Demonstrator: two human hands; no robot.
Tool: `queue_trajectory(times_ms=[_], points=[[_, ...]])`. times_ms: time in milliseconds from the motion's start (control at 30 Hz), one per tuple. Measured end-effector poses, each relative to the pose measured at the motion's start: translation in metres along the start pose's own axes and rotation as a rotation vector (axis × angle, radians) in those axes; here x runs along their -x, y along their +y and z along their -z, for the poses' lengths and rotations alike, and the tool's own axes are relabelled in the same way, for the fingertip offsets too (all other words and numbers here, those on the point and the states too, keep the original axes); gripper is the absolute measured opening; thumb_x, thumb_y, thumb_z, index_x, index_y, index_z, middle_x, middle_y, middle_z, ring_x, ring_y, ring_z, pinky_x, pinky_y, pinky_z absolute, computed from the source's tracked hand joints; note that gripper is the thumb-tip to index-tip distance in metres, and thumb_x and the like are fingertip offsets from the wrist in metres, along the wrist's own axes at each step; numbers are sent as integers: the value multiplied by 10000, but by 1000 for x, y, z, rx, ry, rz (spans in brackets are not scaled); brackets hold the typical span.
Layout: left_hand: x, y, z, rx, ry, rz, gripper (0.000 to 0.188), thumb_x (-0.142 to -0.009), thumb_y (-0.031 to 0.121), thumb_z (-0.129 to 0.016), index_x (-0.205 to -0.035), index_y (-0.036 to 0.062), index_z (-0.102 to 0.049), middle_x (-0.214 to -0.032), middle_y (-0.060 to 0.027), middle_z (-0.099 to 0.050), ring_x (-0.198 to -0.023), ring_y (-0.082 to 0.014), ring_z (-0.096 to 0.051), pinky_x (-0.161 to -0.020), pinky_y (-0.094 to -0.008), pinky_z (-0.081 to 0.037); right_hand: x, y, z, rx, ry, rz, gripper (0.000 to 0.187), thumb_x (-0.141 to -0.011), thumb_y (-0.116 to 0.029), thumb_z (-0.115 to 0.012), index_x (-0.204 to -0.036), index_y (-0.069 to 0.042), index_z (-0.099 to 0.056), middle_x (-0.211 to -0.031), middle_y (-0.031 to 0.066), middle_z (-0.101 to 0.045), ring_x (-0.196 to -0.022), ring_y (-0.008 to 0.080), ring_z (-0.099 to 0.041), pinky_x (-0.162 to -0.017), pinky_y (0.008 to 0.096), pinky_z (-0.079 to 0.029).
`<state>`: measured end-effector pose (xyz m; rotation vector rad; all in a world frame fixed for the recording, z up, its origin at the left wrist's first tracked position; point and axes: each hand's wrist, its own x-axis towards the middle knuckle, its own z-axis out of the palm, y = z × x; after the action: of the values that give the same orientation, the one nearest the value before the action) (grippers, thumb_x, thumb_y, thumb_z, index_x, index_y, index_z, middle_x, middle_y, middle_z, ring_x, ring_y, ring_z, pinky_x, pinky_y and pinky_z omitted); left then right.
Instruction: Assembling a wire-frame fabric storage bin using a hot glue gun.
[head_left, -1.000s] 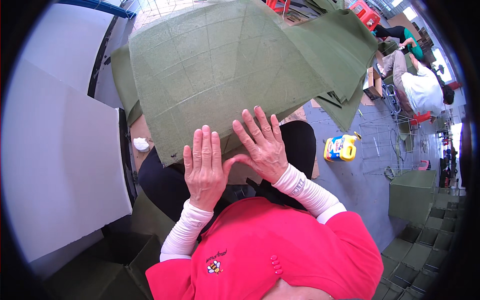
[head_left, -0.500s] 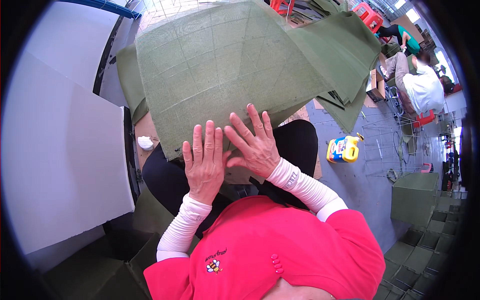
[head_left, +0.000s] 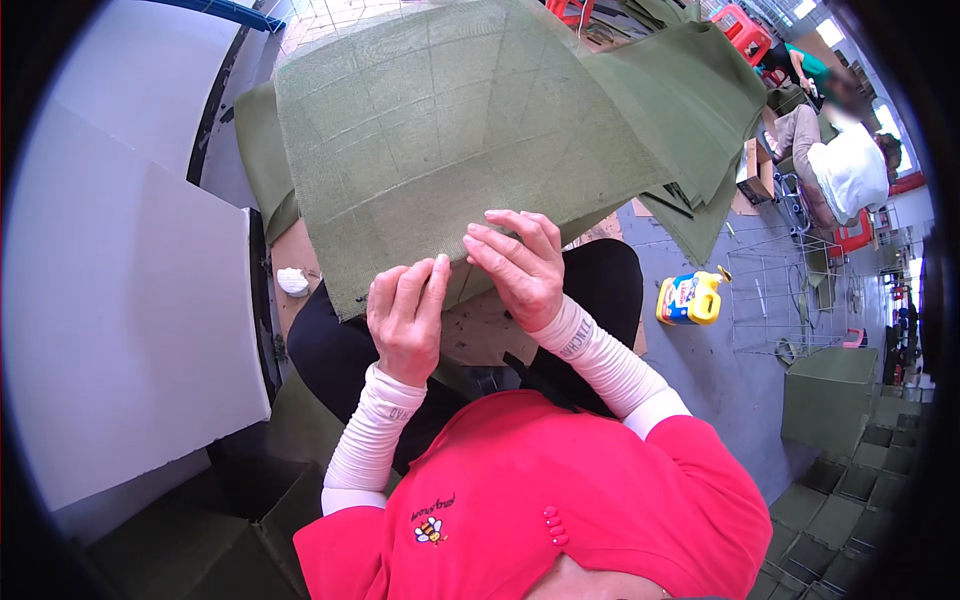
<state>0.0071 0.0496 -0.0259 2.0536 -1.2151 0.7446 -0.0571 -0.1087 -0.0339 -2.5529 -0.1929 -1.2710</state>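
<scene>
A large sheet of green mesh fabric [head_left: 440,130] spreads over a wire grid, whose lines show through it. At its near edge, my left hand [head_left: 406,322] has its fingers curled over the fabric, thumb side toward the middle. My right hand [head_left: 524,272] sits a little farther along the same edge, its fingers bent over the fabric and closed on it. Between the two hands a short stretch of the edge is visible. The thumbs are mostly hidden. The sheet lies above my knees.
A yellow jug [head_left: 690,298] stands on the grey floor at the right, near wire grid frames [head_left: 770,300]. More green fabric [head_left: 690,110] lies behind. White panels [head_left: 140,290] rise at the left. Two people work at the far right, beside a cardboard box [head_left: 755,172].
Both hands were flat with fingers spread on the fabric's near edge. Now their fingers have curled and closed over that edge. The sheet has shifted slightly.
</scene>
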Motion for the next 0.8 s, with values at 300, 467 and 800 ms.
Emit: queue_trajectory(times_ms=[300, 467, 800], points=[[-1, -1, 1, 22, 92, -25, 276, -683, 9, -703, -951, -31, -649, -997, -121, -622, -872, -256, -601, -729, -332, -511, 7, 2, 6, 9, -165, -25, 425, -840, -316, -531, -1213, -113, -538, -1273, 75, -505, -1223, 278, -435, -1043, 443, -242], [5, -10, -3, -99, 45, -124, 243, -707, 34, -697, -939, -30, -657, -1018, -125, -623, -907, -255, -604, -740, -337, -514, 7, -2, -2, 148, -350, -10, 535, -890, -453, -401, -1293, -106, -458, -1371, 95, -397, -1296, 317, -322, -1085, 464, -130], [7, 9, -9, -416, -282, 15, 480, -957, 373, -319, -1261, 34, -471, -1354, -113, -419, -1290, -266, -348, -1097, -453, -113, 17, 6, 3, 211, -353, -113, 720, -850, -603, -280, -1372, -109, -321, -1436, 87, -286, -1335, 335, -223, -1081, 513, -75]])
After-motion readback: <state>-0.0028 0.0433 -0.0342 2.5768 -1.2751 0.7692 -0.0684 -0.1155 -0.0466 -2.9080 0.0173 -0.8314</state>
